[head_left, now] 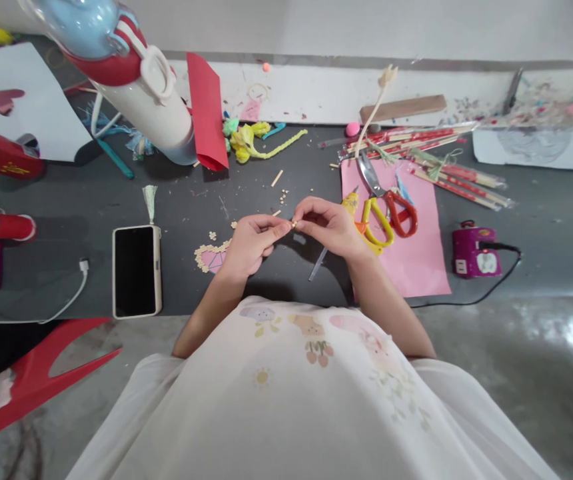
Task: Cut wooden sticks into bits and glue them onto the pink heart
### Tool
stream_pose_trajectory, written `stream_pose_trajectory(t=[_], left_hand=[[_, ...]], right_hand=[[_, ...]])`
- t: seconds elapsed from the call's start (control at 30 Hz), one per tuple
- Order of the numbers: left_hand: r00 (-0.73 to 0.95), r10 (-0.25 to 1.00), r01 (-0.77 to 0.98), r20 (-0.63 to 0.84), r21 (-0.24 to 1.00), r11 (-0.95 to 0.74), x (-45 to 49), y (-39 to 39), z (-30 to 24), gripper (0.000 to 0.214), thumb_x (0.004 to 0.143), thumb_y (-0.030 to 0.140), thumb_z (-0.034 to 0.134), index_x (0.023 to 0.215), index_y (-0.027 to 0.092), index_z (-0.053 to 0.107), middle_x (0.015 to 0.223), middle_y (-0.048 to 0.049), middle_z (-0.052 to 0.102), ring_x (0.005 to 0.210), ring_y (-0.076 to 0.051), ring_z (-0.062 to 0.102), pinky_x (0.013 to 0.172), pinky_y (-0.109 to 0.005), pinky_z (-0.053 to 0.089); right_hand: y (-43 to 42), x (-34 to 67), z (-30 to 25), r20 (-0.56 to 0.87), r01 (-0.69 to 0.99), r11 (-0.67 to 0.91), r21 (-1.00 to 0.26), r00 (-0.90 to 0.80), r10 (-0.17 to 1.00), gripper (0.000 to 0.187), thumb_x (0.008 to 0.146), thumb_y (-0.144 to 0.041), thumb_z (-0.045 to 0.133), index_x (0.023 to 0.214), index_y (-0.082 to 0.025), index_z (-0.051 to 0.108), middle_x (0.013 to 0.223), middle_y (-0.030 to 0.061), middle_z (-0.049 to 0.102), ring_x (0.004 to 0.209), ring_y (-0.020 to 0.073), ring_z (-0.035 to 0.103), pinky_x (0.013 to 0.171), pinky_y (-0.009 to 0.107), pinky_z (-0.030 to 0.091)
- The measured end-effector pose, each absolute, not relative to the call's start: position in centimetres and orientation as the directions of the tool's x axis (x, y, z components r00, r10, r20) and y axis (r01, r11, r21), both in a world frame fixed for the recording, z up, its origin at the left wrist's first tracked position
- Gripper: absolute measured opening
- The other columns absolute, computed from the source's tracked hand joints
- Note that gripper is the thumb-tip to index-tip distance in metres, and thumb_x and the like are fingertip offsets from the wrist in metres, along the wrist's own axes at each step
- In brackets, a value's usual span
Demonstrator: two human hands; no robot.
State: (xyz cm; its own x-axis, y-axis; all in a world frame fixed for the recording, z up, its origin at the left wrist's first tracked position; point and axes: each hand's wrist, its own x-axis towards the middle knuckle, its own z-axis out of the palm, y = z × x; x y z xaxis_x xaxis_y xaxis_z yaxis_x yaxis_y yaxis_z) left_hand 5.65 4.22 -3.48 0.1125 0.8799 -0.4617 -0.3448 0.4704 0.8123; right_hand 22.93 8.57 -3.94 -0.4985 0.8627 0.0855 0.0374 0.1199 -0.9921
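My left hand and my right hand meet over the dark table, thumbs and fingertips pinched together. Between them sits a tiny light wooden piece; its exact shape is too small to make out. Just left of my left hand lies a pink paper shape edged with small wooden pieces, partly hidden by that hand. More tiny wooden bits and a short thin wooden stick are scattered beyond my fingers. A clear narrow strip lies below my right hand.
Right of my hands, scissors with red and yellow handles lie on pink paper. A phone and a tall bottle stand left. Wrapped sticks, a red card and a purple box surround the work area.
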Motion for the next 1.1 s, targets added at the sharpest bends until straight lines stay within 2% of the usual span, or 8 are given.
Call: stream_pose_trajectory(t=[0.43,0.77,1.1], left_hand=[[0.105,0.869,-0.316,-0.484,0.812,0.490,5.69,4.26,-3.27,0.036,0.054,0.039,0.085,0.074,0.013,0.069,0.048,0.0081,0.042,0.037,0.001,0.023,0.037,-0.019,0.011],[0.118,0.850,-0.368,-0.513,0.773,0.517,5.94,4.32,-2.98,0.036,0.055,0.039,0.083,0.072,0.013,0.066,0.047,0.0099,0.038,0.037,0.001,0.019,0.037,-0.018,0.009],[0.113,0.852,-0.391,-0.512,0.765,0.512,5.93,4.31,-3.08,0.035,0.057,0.041,0.083,0.068,0.013,0.064,0.047,0.0106,0.030,0.037,0.001,0.018,0.038,-0.018,0.009]], right_hand=[[8.75,23.04,-3.12,0.158,0.140,0.263,-0.955,-0.513,0.844,0.004,0.083,-0.023,0.065,0.084,-0.021,0.068,0.083,0.0012,0.064,0.078,0.0130,0.059,0.068,0.027,0.048],[8.37,22.78,-3.43,0.164,0.050,0.212,-0.976,-0.473,0.866,0.012,0.077,-0.028,0.072,0.088,-0.022,0.070,0.087,0.0017,0.064,0.077,0.0124,0.061,0.071,0.028,0.053],[8.13,22.30,-3.56,0.183,0.133,0.255,-0.958,-0.400,0.898,0.009,0.078,-0.028,0.071,0.082,-0.021,0.069,0.083,0.0015,0.066,0.076,0.0124,0.061,0.069,0.027,0.053]])
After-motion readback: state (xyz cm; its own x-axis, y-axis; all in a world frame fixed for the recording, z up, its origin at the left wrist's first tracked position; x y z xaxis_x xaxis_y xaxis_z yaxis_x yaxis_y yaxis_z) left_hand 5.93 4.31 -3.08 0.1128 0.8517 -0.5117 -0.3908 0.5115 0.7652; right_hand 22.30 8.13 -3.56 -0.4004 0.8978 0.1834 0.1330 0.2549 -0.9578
